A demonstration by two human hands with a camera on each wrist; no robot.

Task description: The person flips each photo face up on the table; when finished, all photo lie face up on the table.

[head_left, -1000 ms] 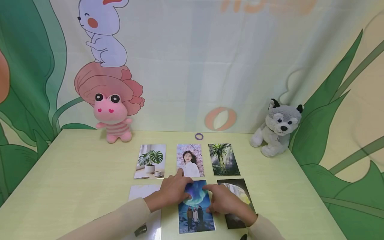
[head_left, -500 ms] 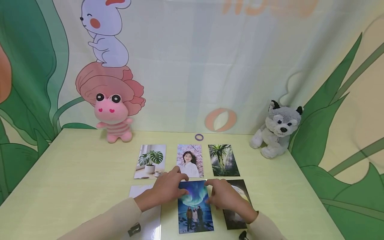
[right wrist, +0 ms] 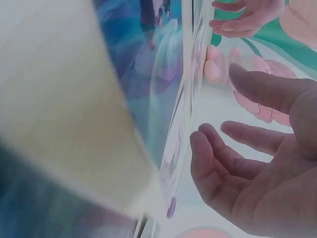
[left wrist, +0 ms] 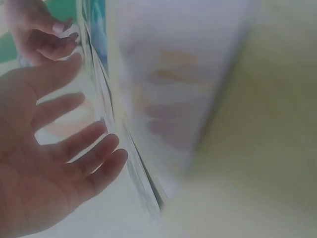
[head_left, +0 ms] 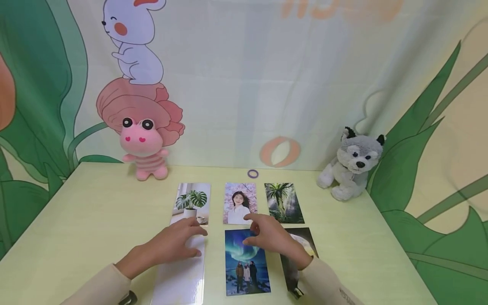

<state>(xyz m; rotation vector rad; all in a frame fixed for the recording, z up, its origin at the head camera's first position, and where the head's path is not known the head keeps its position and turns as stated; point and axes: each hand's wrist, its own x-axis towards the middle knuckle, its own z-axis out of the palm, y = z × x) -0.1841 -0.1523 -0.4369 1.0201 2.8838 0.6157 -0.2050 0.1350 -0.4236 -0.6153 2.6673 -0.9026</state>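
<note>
Photo cards lie in two rows of three on the table. My left hand (head_left: 164,243) hovers over the pale card (head_left: 179,279) at the lower left, fingers spread and holding nothing; the left wrist view shows its open palm. Above the aurora photo (head_left: 247,273), in the middle of the near row, is my right hand (head_left: 272,235), its fingers loosely bent with nothing between them. The right hand partly covers that photo's upper right corner and the dark photo (head_left: 291,271) beside it. Behind lie a potted-plant photo (head_left: 192,198), a portrait photo (head_left: 239,207) and a jungle-plant photo (head_left: 284,203).
A small purple ring (head_left: 253,173) lies behind the portrait photo. At the back left stands a pink plush toy (head_left: 144,148), and a grey plush dog (head_left: 356,165) sits at the back right. A printed curtain (head_left: 213,93) hangs behind the table.
My left hand has drawn away from the aurora photo to the left, over the pale card. The right hand has shifted left and slightly up. The aurora photo has slid slightly left.
</note>
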